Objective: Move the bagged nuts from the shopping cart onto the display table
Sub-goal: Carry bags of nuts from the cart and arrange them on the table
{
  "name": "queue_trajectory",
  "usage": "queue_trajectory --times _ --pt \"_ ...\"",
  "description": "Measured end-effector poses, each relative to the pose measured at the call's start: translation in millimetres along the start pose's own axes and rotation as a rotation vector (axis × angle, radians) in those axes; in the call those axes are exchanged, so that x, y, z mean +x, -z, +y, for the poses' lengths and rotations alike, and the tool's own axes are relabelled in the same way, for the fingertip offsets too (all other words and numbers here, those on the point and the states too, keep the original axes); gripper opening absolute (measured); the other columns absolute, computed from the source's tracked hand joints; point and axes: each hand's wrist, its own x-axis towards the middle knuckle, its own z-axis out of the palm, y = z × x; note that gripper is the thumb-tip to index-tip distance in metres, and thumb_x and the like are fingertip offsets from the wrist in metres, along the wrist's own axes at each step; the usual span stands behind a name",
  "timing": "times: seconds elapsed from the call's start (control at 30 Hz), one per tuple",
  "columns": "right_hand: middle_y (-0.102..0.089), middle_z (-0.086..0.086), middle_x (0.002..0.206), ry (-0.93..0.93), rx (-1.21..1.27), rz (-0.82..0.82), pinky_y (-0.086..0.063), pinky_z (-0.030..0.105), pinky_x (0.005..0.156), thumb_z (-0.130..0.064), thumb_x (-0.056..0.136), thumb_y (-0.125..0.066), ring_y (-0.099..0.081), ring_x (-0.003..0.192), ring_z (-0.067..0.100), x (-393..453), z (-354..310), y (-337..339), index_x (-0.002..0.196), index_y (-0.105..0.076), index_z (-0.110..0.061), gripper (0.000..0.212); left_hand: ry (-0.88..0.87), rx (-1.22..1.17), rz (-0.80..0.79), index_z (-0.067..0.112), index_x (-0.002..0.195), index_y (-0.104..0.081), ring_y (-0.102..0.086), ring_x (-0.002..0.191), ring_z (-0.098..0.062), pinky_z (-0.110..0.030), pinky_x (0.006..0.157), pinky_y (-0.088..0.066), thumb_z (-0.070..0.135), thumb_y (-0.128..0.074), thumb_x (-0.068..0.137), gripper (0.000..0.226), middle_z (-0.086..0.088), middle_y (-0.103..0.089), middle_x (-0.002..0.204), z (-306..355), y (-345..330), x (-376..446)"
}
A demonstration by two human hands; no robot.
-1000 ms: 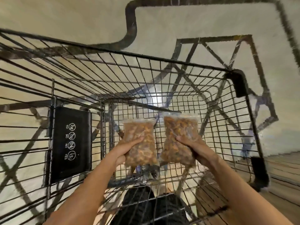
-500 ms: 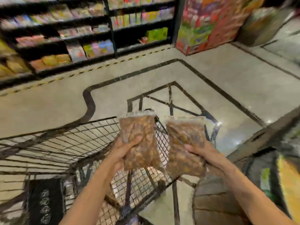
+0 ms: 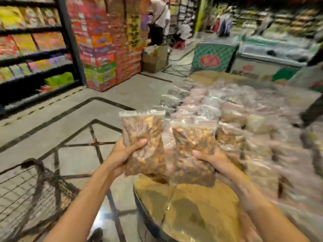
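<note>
The person's left hand (image 3: 125, 154) and right hand (image 3: 212, 160) are each gripping a soft, clear plastic bag of brown nuts, the left bag (image 3: 144, 145) and the right bag (image 3: 194, 154), around the lower half; the bags are likely sagging, slippery and moderately heavy.

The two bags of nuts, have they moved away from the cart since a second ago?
Yes. The two bags were over the shopping cart; now they are right of it, by the display table.

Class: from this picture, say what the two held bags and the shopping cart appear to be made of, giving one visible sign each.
Left bag and right bag: seemingly thin clear glossy plastic; nuts show through, film crinkles. Shopping cart: probably dark metal wire, shown by its open grid.
</note>
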Motion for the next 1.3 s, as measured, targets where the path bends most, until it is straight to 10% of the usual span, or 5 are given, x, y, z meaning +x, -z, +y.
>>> queue_trajectory --times 0.37,0.63,0.8,1.17,1.3 --pt "-0.077 0.005 0.092 0.023 0.121 0.407 -0.055 0.037 0.080 -0.030 0.046 -0.091 -0.072 0.085 0.020 -122 4 147 0.087 -0.076 -0.017 0.046 0.146 0.109 -0.285 0.005 0.123 -0.053 -0.072 0.082 -0.021 -0.027 0.062 -0.056 0.016 -0.080 0.062 0.068 -0.012 -0.073 0.099 -72 -171 21" --pt "-0.065 0.000 0.051 -0.015 0.329 0.487 -0.047 0.018 0.039 0.002 0.083 -0.061 -0.062 0.043 0.009 -159 22 169 0.084 -0.058 -0.005 0.008 0.160 0.365 -0.304 0.016 0.121 -0.051 -0.067 0.098 -0.020 -0.039 0.088 -0.054 0.045 -0.093 0.037 0.098 -0.007 -0.068 0.112 -121 -201 51" --pt "-0.074 0.016 0.083 -0.021 0.318 0.515 -0.059 0.033 0.055 -0.030 0.022 -0.098 -0.071 0.067 0.026 -166 35 180 0.103 -0.066 -0.007 0.090 0.146 0.443 -0.327 0.016 0.126 -0.046 -0.065 0.101 -0.019 -0.041 0.092 -0.052 0.035 -0.091 0.049 0.091 -0.006 -0.065 0.115 -143 -218 78" --pt "-0.076 0.015 0.092 0.015 0.310 0.521 -0.059 0.031 0.059 -0.033 0.021 -0.098 -0.074 0.076 0.026 -156 40 192 0.108 -0.063 -0.011 0.097 0.224 0.453 -0.351 0.021 0.131 -0.033 -0.060 0.108 -0.027 -0.046 0.090 -0.052 0.042 -0.089 0.052 0.099 -0.008 -0.055 0.125 -177 -241 97" --pt "-0.076 0.012 0.090 0.014 0.292 0.523 -0.061 0.036 0.065 -0.030 0.028 -0.097 -0.074 0.077 0.026 -148 39 192 0.105 -0.059 -0.018 0.086 0.082 0.566 -0.372 0.013 0.127 -0.040 -0.059 0.109 -0.019 -0.023 0.084 -0.050 0.025 -0.080 0.072 0.069 -0.001 -0.058 0.119 -181 -244 97"
